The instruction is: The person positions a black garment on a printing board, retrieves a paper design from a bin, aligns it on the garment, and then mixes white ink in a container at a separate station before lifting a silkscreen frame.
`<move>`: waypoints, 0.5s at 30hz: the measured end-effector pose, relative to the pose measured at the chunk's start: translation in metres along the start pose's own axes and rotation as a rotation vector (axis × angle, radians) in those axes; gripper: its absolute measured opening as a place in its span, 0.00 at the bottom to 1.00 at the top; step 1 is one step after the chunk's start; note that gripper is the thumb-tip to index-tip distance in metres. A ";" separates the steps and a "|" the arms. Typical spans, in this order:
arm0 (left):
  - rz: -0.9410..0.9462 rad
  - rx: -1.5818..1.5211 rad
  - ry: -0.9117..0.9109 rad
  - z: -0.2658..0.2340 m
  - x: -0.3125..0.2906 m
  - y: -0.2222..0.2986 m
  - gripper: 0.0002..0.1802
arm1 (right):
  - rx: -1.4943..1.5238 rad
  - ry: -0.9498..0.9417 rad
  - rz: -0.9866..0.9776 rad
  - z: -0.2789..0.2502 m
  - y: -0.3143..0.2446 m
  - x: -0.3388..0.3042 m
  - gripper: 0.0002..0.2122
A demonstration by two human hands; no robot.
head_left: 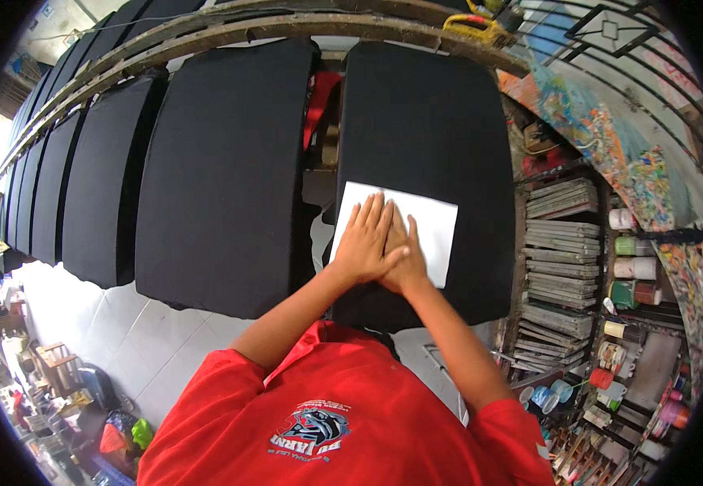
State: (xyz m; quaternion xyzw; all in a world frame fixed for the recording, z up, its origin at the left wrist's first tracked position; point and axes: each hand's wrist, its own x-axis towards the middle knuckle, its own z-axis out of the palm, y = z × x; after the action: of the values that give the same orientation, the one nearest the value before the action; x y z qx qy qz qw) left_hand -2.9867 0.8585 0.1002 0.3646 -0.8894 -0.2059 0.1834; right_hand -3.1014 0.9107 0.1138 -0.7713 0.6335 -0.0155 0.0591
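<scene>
A white sheet of paper (434, 235) lies a little askew on the near part of a black cloth (424, 113) stretched over a board in front of me. My left hand (365, 243) is flat on the sheet, its fingers stretched out and pointing away from me. Partly beneath it, my right hand (406, 257) also presses on the paper with its fingers extended. The left hand overlaps the right, so some right-hand fingers are hidden. Neither hand grips anything.
More black-covered boards (222, 178) stand in a row to the left. A wooden rail (246, 31) runs along their far ends. To the right, stacked frames (562, 251) fill a rack beside shelves of paint tubs (635, 268). Red cloth (321, 105) shows in the gap between boards.
</scene>
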 end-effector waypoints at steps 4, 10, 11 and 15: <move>-0.009 0.053 0.076 0.015 0.106 -0.045 0.51 | -0.059 0.068 -0.010 0.015 0.073 0.087 0.33; 0.085 0.135 0.260 0.019 0.257 -0.109 0.46 | -0.138 0.155 -0.013 -0.005 0.160 0.217 0.30; 0.099 0.136 0.268 0.020 0.263 -0.109 0.46 | -0.104 0.209 -0.003 -0.002 0.165 0.219 0.30; 0.102 0.120 0.199 0.022 0.229 -0.086 0.45 | -0.082 0.231 0.020 0.006 0.152 0.181 0.31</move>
State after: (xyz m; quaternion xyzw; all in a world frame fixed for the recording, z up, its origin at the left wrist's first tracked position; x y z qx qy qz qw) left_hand -3.1009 0.6420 0.0790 0.3477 -0.8950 -0.1055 0.2587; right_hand -3.2135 0.7048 0.0815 -0.7597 0.6440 -0.0779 -0.0455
